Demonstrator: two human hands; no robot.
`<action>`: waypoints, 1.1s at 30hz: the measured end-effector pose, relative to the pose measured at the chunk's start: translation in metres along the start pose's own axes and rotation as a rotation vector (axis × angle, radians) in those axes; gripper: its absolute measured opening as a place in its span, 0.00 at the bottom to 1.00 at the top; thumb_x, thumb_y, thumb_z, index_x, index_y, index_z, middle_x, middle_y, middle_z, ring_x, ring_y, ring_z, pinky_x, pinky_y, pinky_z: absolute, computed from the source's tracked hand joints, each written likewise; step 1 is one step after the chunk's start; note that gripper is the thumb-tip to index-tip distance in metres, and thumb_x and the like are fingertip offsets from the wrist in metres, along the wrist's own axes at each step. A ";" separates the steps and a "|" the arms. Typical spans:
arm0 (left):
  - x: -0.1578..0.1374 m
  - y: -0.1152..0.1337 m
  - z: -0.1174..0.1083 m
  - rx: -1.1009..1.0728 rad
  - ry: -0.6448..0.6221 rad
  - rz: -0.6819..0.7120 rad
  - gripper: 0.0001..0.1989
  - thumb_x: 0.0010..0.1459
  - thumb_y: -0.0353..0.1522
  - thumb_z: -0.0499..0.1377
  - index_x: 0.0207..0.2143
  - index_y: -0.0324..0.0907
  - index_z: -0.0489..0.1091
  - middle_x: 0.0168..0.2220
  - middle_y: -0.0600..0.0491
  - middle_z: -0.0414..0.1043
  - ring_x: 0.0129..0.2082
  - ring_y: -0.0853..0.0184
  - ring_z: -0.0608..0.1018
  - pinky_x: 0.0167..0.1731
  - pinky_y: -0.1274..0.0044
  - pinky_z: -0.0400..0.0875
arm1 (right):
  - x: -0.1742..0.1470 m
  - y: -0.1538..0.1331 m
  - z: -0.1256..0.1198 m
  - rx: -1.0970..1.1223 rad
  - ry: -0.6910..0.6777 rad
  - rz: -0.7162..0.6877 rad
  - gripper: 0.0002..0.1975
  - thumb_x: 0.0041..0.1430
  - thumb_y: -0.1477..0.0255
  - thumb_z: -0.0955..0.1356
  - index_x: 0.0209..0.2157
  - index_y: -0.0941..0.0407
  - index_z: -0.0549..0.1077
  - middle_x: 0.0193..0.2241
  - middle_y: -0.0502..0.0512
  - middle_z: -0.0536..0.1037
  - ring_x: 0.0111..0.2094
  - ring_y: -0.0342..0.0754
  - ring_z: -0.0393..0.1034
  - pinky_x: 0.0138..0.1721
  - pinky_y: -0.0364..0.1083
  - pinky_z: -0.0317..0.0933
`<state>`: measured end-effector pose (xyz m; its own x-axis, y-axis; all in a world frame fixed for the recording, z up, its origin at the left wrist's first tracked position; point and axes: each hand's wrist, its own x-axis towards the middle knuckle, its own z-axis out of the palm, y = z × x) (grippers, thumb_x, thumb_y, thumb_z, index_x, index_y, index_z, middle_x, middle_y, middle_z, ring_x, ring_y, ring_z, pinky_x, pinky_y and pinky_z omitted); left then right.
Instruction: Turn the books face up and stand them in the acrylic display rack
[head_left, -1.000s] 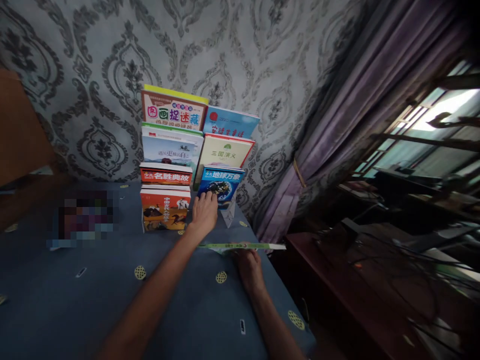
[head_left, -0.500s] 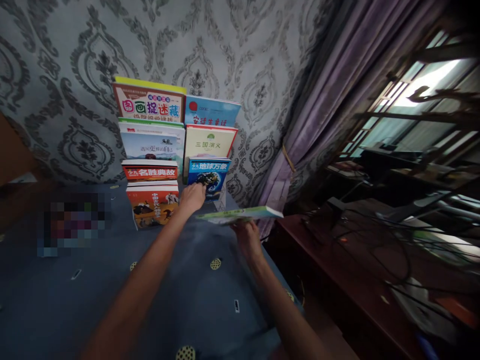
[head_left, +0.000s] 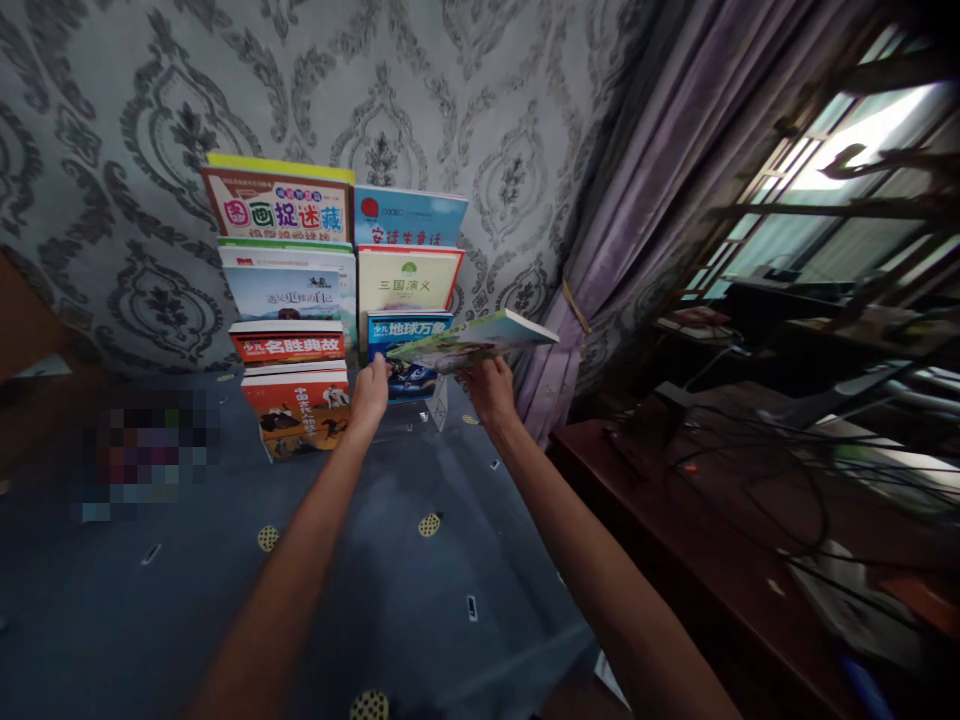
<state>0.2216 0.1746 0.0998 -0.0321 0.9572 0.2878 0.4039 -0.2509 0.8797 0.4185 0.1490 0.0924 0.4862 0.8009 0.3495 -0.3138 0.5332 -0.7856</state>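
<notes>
My right hand (head_left: 489, 388) grips a thin green-covered book (head_left: 480, 338) from below, near its right end. The book is held tilted, nearly flat, in front of a blue book (head_left: 409, 378) and hides part of its cover. At the book's left end, my left hand (head_left: 370, 392) is closed around the corner, its fingertips partly hidden. Both hands are in front of a tiered display rack, whose clear front (head_left: 439, 405) shows at the lower right. A cream book (head_left: 409, 283) and a light-blue book (head_left: 412, 212) stand upright behind the blue one.
On the rack's left side stand a brown-and-yellow book (head_left: 277, 205), a pale landscape book (head_left: 289, 292), a red book (head_left: 289, 346) and an orange book (head_left: 300, 415). Dark blue patterned cloth (head_left: 375, 570) lies below. To the right are a purple curtain (head_left: 555, 370) and a cluttered dark-red desk (head_left: 645, 500).
The green book has risen and moved forward in my right hand, now overlapping the blue book. My left hand has shifted from the blue book's front to the green book's left end.
</notes>
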 end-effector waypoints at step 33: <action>-0.034 0.059 -0.028 0.380 0.244 0.477 0.18 0.64 0.28 0.52 0.57 0.37 0.62 0.54 0.37 0.69 0.58 0.47 0.72 0.58 0.55 0.68 | 0.029 0.021 0.014 -0.430 -0.319 -0.034 0.08 0.49 0.65 0.71 0.30 0.54 0.73 0.26 0.46 0.73 0.29 0.45 0.68 0.29 0.44 0.68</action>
<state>0.2209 0.1230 0.1522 0.0423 0.6822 0.7299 0.7185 -0.5284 0.4522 0.4149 0.1874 0.0932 0.1972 0.8638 0.4636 0.0926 0.4544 -0.8860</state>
